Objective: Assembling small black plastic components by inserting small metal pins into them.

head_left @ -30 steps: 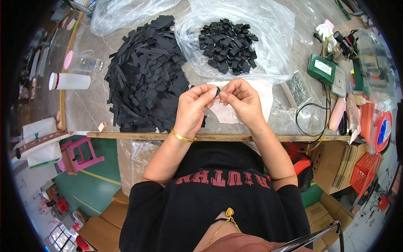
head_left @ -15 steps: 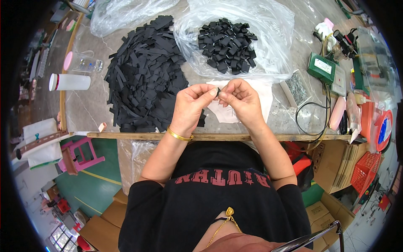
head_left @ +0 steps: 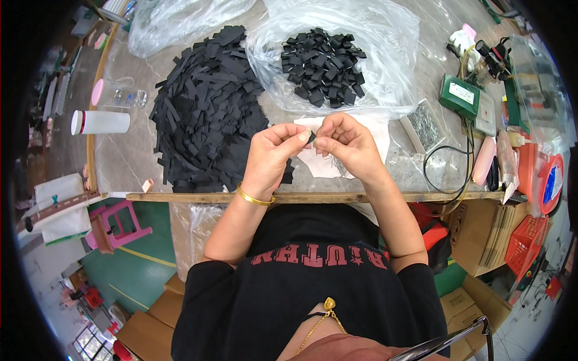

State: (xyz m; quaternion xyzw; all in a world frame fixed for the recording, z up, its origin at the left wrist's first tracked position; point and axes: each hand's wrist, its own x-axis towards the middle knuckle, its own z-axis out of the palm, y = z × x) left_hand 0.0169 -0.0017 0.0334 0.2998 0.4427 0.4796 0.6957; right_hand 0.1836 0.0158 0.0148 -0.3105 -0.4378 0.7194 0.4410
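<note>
One black piece (head_left: 311, 138) sits pinched in the left hand (head_left: 272, 149); I'd brace it steady, the right hand (head_left: 350, 147) at three o'clock, grasp unclear.

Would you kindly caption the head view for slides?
Left hand pinches a small black piece, right hand close, beside piled strips.

bright, even light on table (head_left: 129, 159) | white glare on plastic bag (head_left: 385, 69) atop table | black strips (head_left: 208, 114) on table low-contrast | shadows soft | clutter (head_left: 54, 90) left of table warped, blurry | corners black
</note>
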